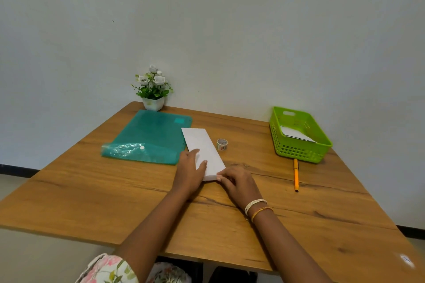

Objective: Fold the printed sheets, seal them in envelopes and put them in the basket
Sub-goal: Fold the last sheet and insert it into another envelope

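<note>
A folded white sheet (202, 147) lies lengthwise in the middle of the wooden table (115, 190). My left hand (189, 171) rests flat on its near left edge, fingers and thumb straight on the paper. My right hand (238, 182) has curled fingers and pinches the sheet's near right corner. At the right stands a green basket (299, 151) with white envelopes (295, 134) inside. A small roll of tape (222, 144) stands just right of the sheet.
A teal plastic folder (149, 135) lies left of the sheet, its flap toward me. An orange pen (296, 178) lies in front of the basket. A small white pot of artificial flowers (153, 89) stands at the table's back edge by the wall.
</note>
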`<state>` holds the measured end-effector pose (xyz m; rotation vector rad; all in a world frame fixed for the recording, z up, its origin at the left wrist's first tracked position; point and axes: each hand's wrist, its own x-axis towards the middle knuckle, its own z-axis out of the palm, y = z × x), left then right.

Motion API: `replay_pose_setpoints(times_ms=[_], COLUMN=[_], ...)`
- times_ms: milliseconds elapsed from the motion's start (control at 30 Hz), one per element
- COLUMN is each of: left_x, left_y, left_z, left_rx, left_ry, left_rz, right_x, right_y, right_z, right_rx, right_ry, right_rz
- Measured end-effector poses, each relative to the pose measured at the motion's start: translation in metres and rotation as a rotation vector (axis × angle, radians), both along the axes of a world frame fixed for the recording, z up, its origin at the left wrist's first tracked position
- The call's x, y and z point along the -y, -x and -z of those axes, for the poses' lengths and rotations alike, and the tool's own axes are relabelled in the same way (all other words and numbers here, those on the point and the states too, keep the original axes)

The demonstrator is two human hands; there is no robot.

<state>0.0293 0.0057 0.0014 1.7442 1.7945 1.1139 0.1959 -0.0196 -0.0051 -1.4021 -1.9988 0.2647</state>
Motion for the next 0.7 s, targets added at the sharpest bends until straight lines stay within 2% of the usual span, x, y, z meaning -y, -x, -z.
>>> replay_pose_setpoints(times_ms=[100, 167, 467, 567, 700], left_x=[0.005, 0.006, 0.013, 0.016, 0.019], left_y=[0.003, 0.003, -0.001, 0.001, 0.001], left_z=[0.004, 0.004, 0.004, 0.005, 0.005], left_rx=[-0.033, -0.047, -0.477, -0.515, -0.518], left_ry=[0.015, 0.04, 0.018, 0.055, 0.059], left_rz=[0.076, 0.093, 0.266, 0.263, 0.238], right_x=[-0.004, -0.006, -0.003, 0.001, 0.005], right_y=[0.001, 0.003, 0.008, 0.013, 0.014], right_z=[-0.002, -0.003, -0.001, -0.001, -0.002], right_rx=[-0.171, -0.198, -0.005, 0.078, 0.061], right_ry=[0.114, 0.131, 0.0, -0.04, -0.067], right_rz=[0.076, 0.103, 0.14, 0.203, 0.308])
